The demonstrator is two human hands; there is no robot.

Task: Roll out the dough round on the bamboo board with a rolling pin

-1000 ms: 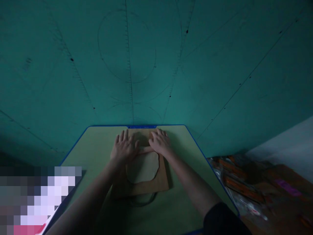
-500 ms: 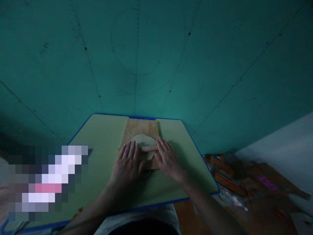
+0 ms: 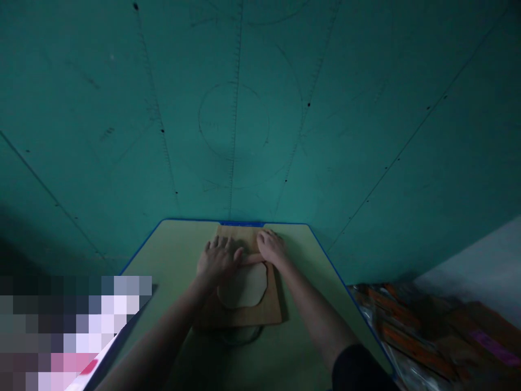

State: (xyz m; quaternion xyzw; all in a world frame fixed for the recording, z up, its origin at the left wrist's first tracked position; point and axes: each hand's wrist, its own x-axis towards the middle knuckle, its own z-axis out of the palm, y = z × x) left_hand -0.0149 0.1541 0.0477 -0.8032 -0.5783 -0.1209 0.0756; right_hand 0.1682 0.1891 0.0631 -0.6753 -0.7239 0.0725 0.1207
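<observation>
The rolling pin [image 3: 251,259] has travelled toward the far end of the board [image 3: 260,316], left hand [image 3: 215,262] and right hand [image 3: 272,247] laid open over its ends; uneven pressure could tear the dough [image 3: 244,288] lying mid-board.

This looks like an unfinished room, with marked green wallboard [image 3: 264,179] and packaging [image 3: 443,339] heaped beside the table [image 3: 179,252].

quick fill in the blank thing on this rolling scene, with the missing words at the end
The left hand and right hand are on the rolling pin, at the dough's ____ (near or far) edge.
The dough lies on a wooden ____.
The table has a ____ rim.
The dark sleeve shows on the person's ____ side.

Missing words: far; board; blue; right.
</observation>
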